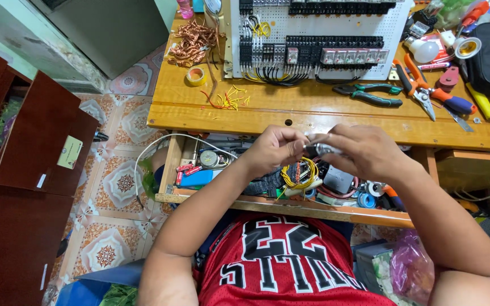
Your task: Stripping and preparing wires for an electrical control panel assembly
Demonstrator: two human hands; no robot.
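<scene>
Yellow wire coil [300, 173] hangs just below the two hands, over the open drawer [172, 164] under the desk [290, 116]. Both hands meet above that drawer: the left hand [276, 148] has its grip pinched closed on what looks like the wire's end, and the right hand [361, 150] is closed around a small grey metal part [321, 149] held between the two. The part sits right at the fingertips, mostly covered by them, so what it is cannot be told.

As a judgement, the likeliest slip is the small part or wire end dropping out of the pinch, since both are held only by fingertips; it would fall into the cluttered drawer among tape rolls and loose cable and be hard to find. The dangling coil could also snag on drawer contents and tug the end loose. On the desk, the green-handled pliers [370, 95] lie well apart from both hands
</scene>
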